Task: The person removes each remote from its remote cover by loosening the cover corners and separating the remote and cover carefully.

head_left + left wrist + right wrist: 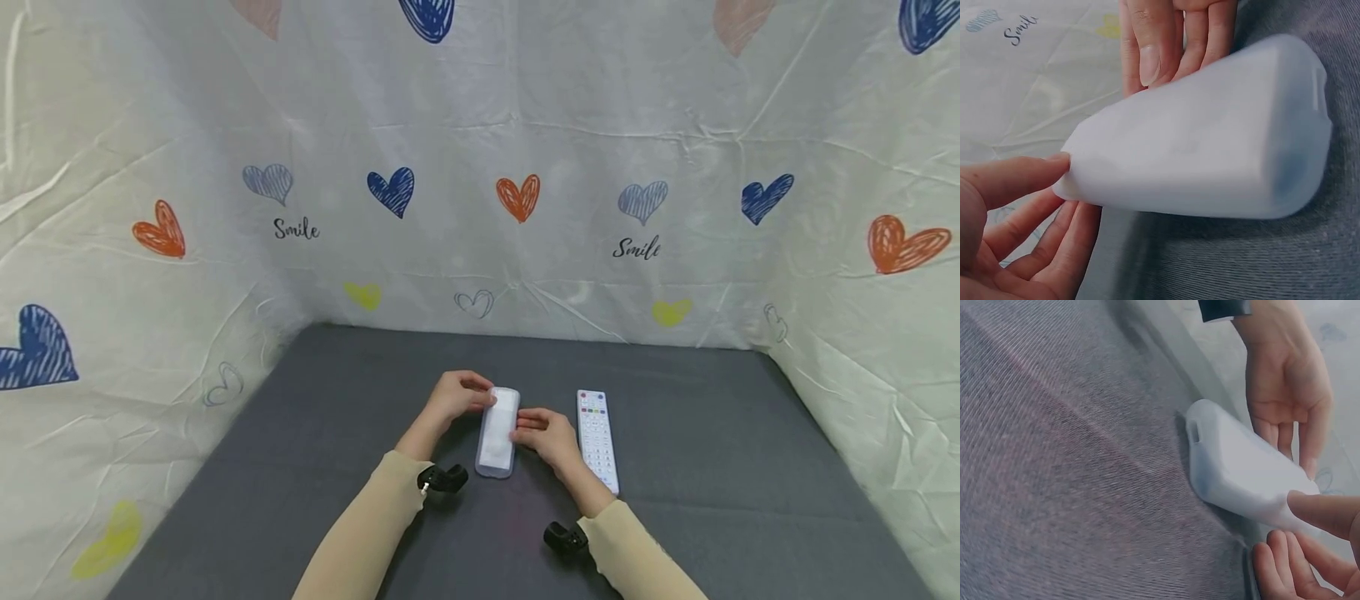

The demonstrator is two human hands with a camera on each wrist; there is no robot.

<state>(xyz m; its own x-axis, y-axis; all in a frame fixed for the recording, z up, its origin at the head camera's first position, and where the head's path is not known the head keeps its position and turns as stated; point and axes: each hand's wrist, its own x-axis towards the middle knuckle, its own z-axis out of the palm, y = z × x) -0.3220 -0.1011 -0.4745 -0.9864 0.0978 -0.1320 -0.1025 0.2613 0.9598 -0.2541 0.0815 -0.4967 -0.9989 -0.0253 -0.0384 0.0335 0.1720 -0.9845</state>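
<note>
The left hand (456,395) pinches the far end of a translucent case with a white filling (496,435) over the grey cloth (720,450), the right hand (551,437) pinching its right edge, left of a white remote control (597,435).

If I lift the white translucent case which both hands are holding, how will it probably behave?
The white translucent case seems fairly stiff: it shows no visible bend where the left hand and right hand pinch it. Its smooth-looking surface may be slightly slippery. It probably would not roll easily, since its body is long and flattened.
</note>
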